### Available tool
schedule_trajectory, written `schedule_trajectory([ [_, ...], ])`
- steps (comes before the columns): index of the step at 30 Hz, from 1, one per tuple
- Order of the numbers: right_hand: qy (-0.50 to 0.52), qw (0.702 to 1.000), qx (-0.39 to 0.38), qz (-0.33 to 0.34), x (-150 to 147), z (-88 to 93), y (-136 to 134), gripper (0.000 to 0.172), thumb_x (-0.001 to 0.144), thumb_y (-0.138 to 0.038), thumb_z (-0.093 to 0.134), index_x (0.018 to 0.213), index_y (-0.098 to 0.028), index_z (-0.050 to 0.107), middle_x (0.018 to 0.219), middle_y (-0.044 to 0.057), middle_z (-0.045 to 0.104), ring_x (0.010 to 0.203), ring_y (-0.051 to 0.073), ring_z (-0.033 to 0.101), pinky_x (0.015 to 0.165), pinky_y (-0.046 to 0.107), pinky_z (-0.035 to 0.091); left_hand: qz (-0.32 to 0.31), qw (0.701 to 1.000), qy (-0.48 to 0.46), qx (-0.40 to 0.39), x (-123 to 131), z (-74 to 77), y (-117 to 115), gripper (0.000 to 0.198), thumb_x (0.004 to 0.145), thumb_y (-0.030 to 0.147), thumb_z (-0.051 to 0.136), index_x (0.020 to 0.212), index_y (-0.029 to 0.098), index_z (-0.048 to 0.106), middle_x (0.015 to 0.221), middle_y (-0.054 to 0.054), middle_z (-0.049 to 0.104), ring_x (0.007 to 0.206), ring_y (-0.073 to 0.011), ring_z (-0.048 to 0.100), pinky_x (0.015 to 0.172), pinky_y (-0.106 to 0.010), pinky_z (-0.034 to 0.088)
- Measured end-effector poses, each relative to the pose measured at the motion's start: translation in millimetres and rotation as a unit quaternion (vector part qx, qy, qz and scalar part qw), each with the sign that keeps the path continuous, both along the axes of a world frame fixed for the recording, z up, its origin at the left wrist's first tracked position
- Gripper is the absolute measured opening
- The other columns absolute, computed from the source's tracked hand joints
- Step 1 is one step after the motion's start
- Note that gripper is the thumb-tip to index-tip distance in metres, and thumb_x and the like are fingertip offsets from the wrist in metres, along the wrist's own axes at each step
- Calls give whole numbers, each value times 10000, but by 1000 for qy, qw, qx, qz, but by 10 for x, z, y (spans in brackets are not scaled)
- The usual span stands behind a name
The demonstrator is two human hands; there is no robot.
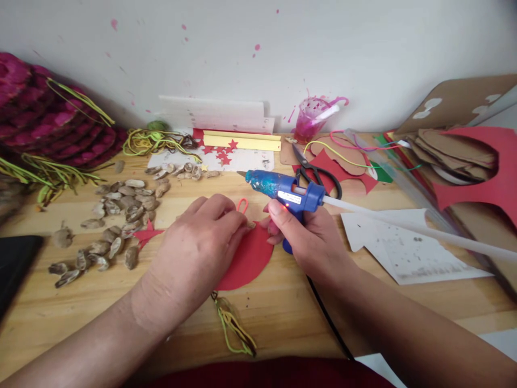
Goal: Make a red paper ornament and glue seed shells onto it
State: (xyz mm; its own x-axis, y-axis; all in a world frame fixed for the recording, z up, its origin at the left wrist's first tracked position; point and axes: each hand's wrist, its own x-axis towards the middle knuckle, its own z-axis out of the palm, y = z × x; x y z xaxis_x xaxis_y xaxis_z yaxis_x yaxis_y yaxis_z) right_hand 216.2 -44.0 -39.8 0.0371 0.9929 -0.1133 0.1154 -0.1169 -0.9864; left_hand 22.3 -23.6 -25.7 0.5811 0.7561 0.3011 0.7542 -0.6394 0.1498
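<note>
A red paper disc (252,258) lies on the wooden table, with an orange cord loop (242,205) at its top and a yellow-green thread tassel (232,323) at its lower edge. My left hand (197,237) is over the disc's left part, fingertips closed on a peanut shell (251,224), mostly hidden, at the disc's upper edge. Gripped in my right hand (311,231) is a blue hot glue gun (274,186), its nozzle pointing left above the disc. A white glue stick (404,226) sticks out behind it, and its small light glows.
Peanut shells (129,202) and a red star (147,234) lie left. Behind are small red stars (223,156), yellow paper (242,141), black-handled scissors (319,175) and a pink-stained cup (311,118). Cardboard pieces (456,148) and white paper (416,248) are right; pink stacked decorations (48,113) stand left.
</note>
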Motion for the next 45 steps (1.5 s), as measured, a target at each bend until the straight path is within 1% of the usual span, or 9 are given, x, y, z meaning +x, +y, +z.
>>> schedule_trajectory([
  [6,-8,1000,3,11,7,-20,-7,355,954,-570,639,896,-222,676,761,21,700,707,190,680,651,325,542,0,1000,0,-3,-1,-15,-8,163,959,173,591,923,172,750,974,-96,686,828,-240,641,727,-379,549],
  [11,-14,1000,7,13,14,-19,-3,362,963,-568,627,866,-220,659,749,14,688,710,186,675,664,325,535,5,1000,-3,-5,6,-16,-5,157,957,185,598,904,170,744,974,-96,689,832,-234,649,727,-369,550],
  [19,-26,999,6,20,13,8,-5,368,968,-568,616,841,-224,649,749,15,687,718,189,667,674,329,533,8,1000,-5,-27,-5,-8,-10,208,975,211,555,868,187,732,983,-93,690,828,-219,651,722,-361,551],
  [23,-26,1000,7,16,17,-2,-3,353,962,-570,621,874,-230,660,760,17,694,722,195,669,676,335,538,11,1000,4,-23,-1,-7,-6,245,983,209,518,856,199,728,969,-85,692,841,-216,652,719,-356,559],
  [27,-32,999,11,17,20,-9,5,363,958,-575,619,864,-227,660,742,15,688,700,191,659,663,328,534,15,1000,9,-26,9,12,-1,266,980,213,514,821,202,727,961,-86,694,824,-225,647,705,-370,566],
  [34,-12,1000,8,13,-8,-15,7,355,939,-574,646,883,-223,658,751,7,663,723,183,659,681,317,569,23,998,22,-45,36,-12,-17,250,988,219,537,842,180,736,955,-92,702,871,-239,646,780,-402,578],
  [37,20,1000,-12,-2,-28,-9,15,381,910,-598,668,891,-218,655,750,0,648,708,170,653,660,302,589,24,998,-8,-56,24,1,9,263,1000,250,535,864,170,746,959,-99,710,864,-228,662,796,-388,578],
  [41,41,998,-39,-11,-46,29,39,434,856,-632,708,933,-207,676,734,-8,652,652,147,654,603,261,573,29,991,-96,-85,-45,67,101,268,998,223,488,1006,181,753,1015,-74,727,887,-187,693,816,-321,569],
  [45,52,998,-43,-19,-53,47,58,444,850,-630,711,950,-199,678,696,-17,644,598,135,648,580,251,565,19,989,-110,-96,-101,61,159,266,962,195,508,927,207,772,990,-45,728,869,-173,692,824,-307,560],
])
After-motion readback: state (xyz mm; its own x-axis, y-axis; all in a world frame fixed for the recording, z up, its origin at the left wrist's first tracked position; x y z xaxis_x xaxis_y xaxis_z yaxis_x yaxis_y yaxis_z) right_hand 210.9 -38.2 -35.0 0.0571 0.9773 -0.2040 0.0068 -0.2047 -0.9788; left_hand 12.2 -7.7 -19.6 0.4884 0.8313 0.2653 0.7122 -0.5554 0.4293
